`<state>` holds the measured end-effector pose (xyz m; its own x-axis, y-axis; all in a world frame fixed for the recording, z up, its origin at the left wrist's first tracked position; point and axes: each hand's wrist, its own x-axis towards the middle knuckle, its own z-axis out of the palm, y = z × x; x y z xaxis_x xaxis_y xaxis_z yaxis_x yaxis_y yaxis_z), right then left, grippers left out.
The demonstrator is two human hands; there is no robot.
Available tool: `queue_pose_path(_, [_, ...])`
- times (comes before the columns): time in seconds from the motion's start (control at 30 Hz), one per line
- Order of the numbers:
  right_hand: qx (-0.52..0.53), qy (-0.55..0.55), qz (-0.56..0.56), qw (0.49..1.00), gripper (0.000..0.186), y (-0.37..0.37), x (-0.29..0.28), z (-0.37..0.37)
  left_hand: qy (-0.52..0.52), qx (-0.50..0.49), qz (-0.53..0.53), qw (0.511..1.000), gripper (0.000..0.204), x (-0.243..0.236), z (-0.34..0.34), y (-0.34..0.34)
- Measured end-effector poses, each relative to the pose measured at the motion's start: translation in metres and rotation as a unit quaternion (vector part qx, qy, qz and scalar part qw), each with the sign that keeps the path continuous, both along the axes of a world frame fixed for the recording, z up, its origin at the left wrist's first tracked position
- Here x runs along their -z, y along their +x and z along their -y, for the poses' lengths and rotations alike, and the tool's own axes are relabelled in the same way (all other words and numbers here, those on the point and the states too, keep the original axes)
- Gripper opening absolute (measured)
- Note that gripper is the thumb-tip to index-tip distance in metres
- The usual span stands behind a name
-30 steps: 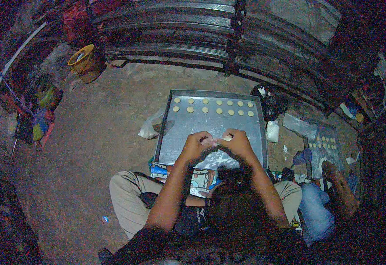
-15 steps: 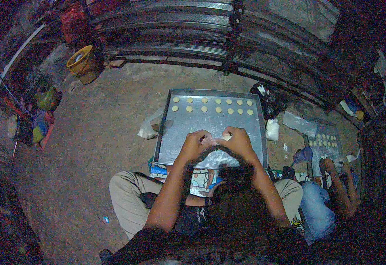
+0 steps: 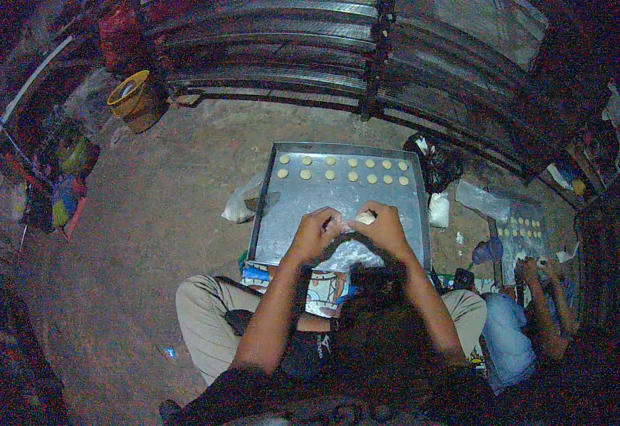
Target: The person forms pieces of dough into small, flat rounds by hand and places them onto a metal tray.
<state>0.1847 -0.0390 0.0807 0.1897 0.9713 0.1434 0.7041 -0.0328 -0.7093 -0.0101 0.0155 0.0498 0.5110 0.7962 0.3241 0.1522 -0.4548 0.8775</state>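
My two hands meet over the near half of a shallow metal tray (image 3: 271, 213). A pale piece of dough (image 3: 365, 219) shows inside the curled fingers of my right hand (image 3: 384, 231). My left hand (image 3: 313, 234) is closed too, its thumb and fingertips pressed together against the right hand's fingertips; whatever they pinch is too small to make out. Flat round dough pieces (image 3: 330, 175) lie in two rows along the tray's far side. White flour (image 3: 356, 254) dusts the metal under and in front of my hands.
To the right, a co-worker's hands (image 3: 534, 270) are at another tray (image 3: 523, 245) with dough rounds. A purple cup (image 3: 487, 250) stands between us. White bags (image 3: 438, 210) and a black bag (image 3: 441, 167) flank my tray. A yellow bucket (image 3: 132, 103) and metal racks (image 3: 274, 64) stand beyond.
My hands stay almost in place, with only slight finger movement around the dough. The co-worker's hands have shifted a little over the other tray.
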Motion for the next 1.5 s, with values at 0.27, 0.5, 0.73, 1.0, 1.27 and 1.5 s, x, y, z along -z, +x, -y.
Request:
queue_pose_path(0.27, [0.007,0.04,-0.146,0.988,0.028,-0.008,0.016,-0.002,0.001,-0.04,0.116,0.992,0.017,0.009,0.005,0.01])
queue_pose_path(0.5, [-0.011,0.006,-0.268,0.963,0.018,-0.016,0.033,-0.002,-0.044,-0.058,0.119,0.99,0.014,-0.001,0.013,0.01])
queue_pose_path(0.73, [-0.005,-0.029,-0.296,0.955,0.02,-0.026,0.027,0.002,-0.102,-0.066,0.191,0.974,0.012,0.013,0.014,0.016])
queue_pose_path(1.0, [0.018,-0.019,-0.407,0.913,0.019,-0.036,0.05,-0.003,-0.145,-0.075,0.216,0.963,0.01,0.015,0.018,0.023])
queue_pose_path(1.27, [0.009,-0.121,-0.544,0.83,0.041,-0.036,0.031,-0.003,-0.194,-0.103,0.22,0.951,0.015,-0.001,0.021,0.023])
queue_pose_path(1.5, [0.05,-0.101,-0.463,0.879,0.038,-0.026,0.042,-0.01,-0.169,-0.069,0.242,0.953,0.019,0.002,0.015,0.024])
